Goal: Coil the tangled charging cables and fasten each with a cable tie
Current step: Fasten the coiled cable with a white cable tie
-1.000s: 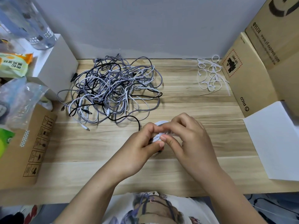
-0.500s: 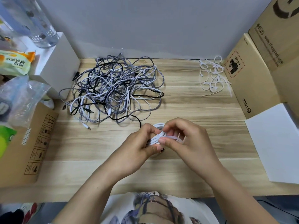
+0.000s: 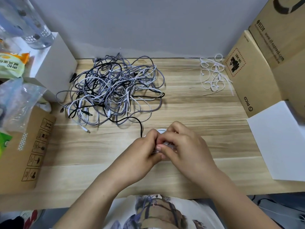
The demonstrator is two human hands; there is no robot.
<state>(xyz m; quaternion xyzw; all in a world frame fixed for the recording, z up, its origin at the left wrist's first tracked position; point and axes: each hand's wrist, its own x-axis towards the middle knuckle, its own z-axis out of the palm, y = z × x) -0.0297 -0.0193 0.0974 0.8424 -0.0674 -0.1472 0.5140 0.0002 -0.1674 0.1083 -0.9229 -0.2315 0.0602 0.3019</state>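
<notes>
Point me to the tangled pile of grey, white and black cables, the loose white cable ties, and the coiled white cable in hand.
tangled cable pile (image 3: 113, 90), head view, middle of the tangle.
white cable ties (image 3: 212, 75), head view, centre of the heap.
coiled white cable (image 3: 161, 130), head view, loop showing above the fingers.

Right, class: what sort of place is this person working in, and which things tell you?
Probably a home or small-office desk used for sorting and packing. A wooden desk against a plain wall, shipping cartons beside it, and a snack packet by a water bottle suggest it.
</notes>
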